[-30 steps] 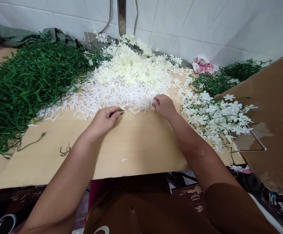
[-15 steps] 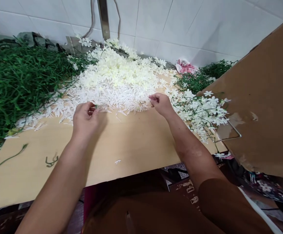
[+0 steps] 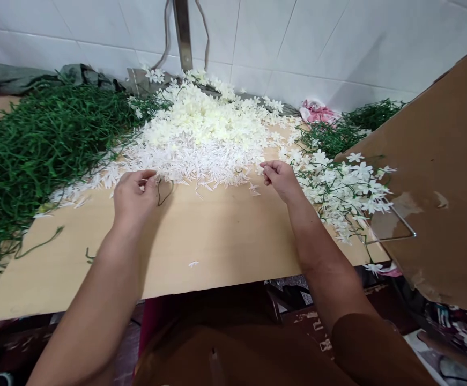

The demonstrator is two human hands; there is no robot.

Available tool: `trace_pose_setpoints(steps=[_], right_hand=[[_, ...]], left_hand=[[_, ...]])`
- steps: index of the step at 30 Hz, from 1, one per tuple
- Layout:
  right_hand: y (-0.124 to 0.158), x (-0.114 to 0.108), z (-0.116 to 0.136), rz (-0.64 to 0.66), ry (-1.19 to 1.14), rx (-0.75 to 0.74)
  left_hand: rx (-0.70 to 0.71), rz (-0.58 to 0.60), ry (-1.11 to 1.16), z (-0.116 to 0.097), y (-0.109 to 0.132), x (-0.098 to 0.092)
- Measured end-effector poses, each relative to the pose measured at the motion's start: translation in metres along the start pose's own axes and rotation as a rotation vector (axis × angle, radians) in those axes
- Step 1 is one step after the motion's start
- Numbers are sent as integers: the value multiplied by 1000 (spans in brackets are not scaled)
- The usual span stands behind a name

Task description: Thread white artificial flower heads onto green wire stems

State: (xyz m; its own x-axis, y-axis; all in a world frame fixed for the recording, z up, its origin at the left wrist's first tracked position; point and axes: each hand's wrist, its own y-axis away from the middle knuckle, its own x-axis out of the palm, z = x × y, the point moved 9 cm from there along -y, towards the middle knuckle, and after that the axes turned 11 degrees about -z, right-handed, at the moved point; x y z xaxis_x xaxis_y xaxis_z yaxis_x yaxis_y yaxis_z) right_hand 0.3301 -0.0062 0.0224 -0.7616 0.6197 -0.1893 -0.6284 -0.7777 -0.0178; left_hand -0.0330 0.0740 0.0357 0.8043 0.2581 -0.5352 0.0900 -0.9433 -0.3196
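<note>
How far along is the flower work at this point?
Done: a heap of flowered sprigs lies on the right. In hand: left hand pinches a green stem; right hand seemingly pinches a white bloom. Remaining: large piles of bare stems and loose blooms.

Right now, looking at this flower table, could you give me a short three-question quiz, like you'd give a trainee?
1. True or false: the left hand pinches a thin green stem.
2. What lies heaped to the left of the white flower pile? A. green stems B. pink cloth C. cardboard
3. Which hand is nearest the flowered sprays?

Key: 1 true; 2 A; 3 the right hand.
</note>
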Motion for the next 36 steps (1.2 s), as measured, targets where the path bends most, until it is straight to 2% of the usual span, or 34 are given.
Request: trace_pose_setpoints(steps=[1, 3, 5, 8, 10, 14, 17, 19, 21, 23, 25, 28, 31, 36], right_hand=[[1, 0, -3, 21, -56, 33], [3, 0, -7, 71, -140, 87], [5, 1, -11, 123, -196, 128], [7, 4, -11, 172, -260, 125], [9, 7, -10, 178, -267, 101], [11, 13, -17, 164, -226, 115], [10, 15, -20, 164, -238, 138], [9, 14, -16, 158, -241, 99], [9, 11, -8, 137, -230, 28], [12, 12, -1, 131, -246, -8], [19, 17, 3, 157, -329, 28], [35, 34, 2, 231, -487, 147], [52, 55, -3, 312, -595, 267], [72, 77, -7, 380, -736, 378]], left_hand=[[29, -83, -61, -6, 0, -10], [115, -148, -123, -25, 2, -16], [197, -132, -145, -49, 4, -5], [343, 126, -186, -90, 14, 52], [427, 249, -260, -115, 21, 96], [529, 343, -371, -145, 23, 169], [531, 347, -395, -151, 16, 194], [474, 321, -310, -152, 8, 191], [315, 298, -94, -150, 0, 176], [19, 326, 261, -139, -3, 160], [-257, 423, 571, -129, 7, 150], [-546, 565, 814, -117, 35, 139], [-680, 629, 881, -104, 60, 128], [-709, 657, 941, -94, 78, 118]])
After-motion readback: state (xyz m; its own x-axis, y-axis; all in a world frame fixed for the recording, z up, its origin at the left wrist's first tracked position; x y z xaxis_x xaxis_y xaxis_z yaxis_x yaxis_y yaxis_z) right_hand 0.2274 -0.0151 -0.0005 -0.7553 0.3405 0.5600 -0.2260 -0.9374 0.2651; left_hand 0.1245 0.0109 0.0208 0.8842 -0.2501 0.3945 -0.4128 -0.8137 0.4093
